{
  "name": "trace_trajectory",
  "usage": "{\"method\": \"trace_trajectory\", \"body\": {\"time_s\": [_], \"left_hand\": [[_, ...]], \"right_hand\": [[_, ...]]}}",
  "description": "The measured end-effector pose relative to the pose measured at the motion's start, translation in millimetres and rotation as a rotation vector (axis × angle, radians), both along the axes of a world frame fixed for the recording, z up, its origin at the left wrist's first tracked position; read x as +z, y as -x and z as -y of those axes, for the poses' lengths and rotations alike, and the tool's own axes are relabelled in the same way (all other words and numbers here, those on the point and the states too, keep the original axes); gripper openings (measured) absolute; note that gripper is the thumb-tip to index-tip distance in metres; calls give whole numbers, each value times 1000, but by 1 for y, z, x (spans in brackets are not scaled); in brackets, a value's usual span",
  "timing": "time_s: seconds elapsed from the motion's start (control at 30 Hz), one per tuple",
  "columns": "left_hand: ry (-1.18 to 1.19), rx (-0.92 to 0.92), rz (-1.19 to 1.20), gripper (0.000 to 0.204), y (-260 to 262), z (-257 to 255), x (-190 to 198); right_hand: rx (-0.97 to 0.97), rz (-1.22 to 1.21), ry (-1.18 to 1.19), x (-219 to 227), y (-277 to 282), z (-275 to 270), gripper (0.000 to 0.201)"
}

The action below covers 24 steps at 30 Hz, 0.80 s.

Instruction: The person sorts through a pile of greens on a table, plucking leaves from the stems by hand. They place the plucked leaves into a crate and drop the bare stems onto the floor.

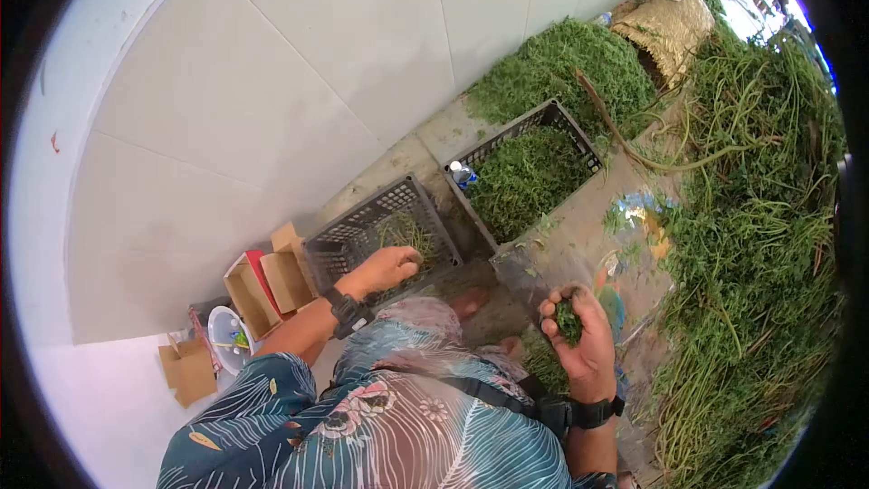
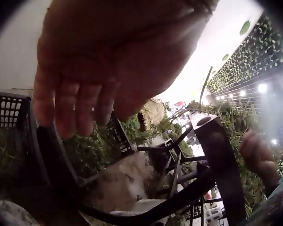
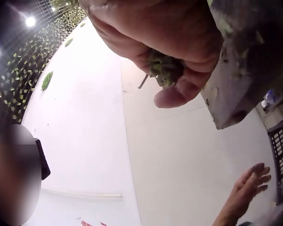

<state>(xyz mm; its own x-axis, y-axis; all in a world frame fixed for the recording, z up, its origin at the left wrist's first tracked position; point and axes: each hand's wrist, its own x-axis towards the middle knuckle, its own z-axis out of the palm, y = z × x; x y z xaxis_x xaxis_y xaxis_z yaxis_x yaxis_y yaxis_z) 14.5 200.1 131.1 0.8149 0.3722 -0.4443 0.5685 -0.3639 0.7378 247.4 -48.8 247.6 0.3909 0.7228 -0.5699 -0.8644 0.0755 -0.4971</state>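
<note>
My right hand is curled round a small bunch of green leaves, held above the near edge of a stained work surface. In the right wrist view, a thin stem sticks out beside the leafy bunch. My left hand hovers over the nearer black crate, in which loose green stems lie. Its fingers hang loosely with nothing between them in the left wrist view.
Another black crate holds leafy greens. A long heap of stemmed greens covers the right side. A green pile and a woven basket lie by the wall. Cardboard boxes and a white bowl stand at left.
</note>
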Motion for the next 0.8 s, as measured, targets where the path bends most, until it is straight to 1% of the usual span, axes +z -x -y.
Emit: {"method": "trace_trajectory", "body": {"time_s": [0.03, 0.07, 0.1, 0.17, 0.2, 0.3, 0.33, 0.43, 0.53, 0.63, 0.67, 0.73, 0.8], "left_hand": [[25, 4, -2, 28, 2, -1, -1], [11, 9, 35, 29, 6, -2, -5], [7, 5, 17, 29, 11, -5, -7], [-3, -4, -22, 30, 15, -9, -4], [-4, 6, -26, 31, 17, -9, -4], [-5, 33, -27, 32, 17, -13, 1], [2, 41, -22, 32, 15, -14, 6], [27, 53, -1, 31, 9, -15, 13], [43, 56, 62, 27, -7, -18, 16], [82, 73, 132, 24, -33, -16, 25], [104, 73, 155, 23, -43, -14, 30], [132, 145, 209, 21, -67, -7, 55], [184, 176, 221, 19, -98, 8, 78]], "right_hand": [[37, 10, -1, 0, -5, -7, 15], [131, 453, 85, 2, -14, -14, 17], [224, 895, 170, 4, -25, -23, 20], [145, 808, 84, 19, -46, -57, 28], [-21, 274, -78, 30, -55, -77, 32], [-204, 856, 208, 23, -60, -108, 35], [-143, 866, 242, 25, -59, -106, 40], [77, 650, 112, 19, -59, -79, 30], [160, 468, 66, 7, -49, -41, 27], [96, 407, 213, 0, -38, -8, 26], [57, 391, 200, -1, -34, 1, 26], [-55, 358, 200, 0, -23, 23, 27], [-74, 401, 281, 8, -12, 37, 27]]}}
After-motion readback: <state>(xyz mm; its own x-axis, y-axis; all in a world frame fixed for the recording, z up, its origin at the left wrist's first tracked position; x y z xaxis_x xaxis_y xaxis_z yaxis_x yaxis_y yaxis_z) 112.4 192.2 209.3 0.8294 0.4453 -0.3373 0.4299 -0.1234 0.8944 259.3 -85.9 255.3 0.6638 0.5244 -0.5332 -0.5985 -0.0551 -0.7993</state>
